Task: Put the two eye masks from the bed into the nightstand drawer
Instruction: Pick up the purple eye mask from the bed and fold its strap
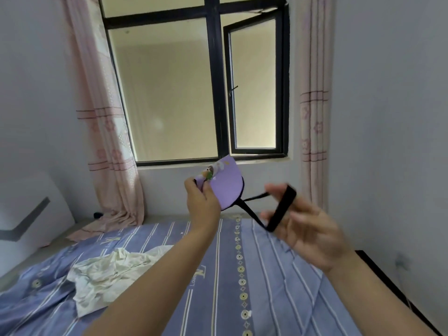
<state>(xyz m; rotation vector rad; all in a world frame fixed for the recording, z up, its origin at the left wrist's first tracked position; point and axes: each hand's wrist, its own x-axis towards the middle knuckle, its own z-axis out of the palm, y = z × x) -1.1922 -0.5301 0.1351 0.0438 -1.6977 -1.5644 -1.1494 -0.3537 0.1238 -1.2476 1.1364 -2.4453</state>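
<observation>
A purple eye mask point(226, 187) with a cartoon print and a black edge is held up in the air over the bed, in front of the window sill. My left hand point(202, 202) pinches its left end. Its black elastic strap point(282, 208) stretches to the right and loops around the fingers of my right hand point(308, 231), which pulls it taut. A second eye mask and the nightstand are not in view.
The bed point(266, 275) with a blue striped sheet fills the lower half. A crumpled white cloth point(106, 270) lies on its left part. Pink curtains point(109, 141) flank a dark-framed window point(213, 93) with one pane swung open. A white headboard-like panel point(31, 214) stands at the left.
</observation>
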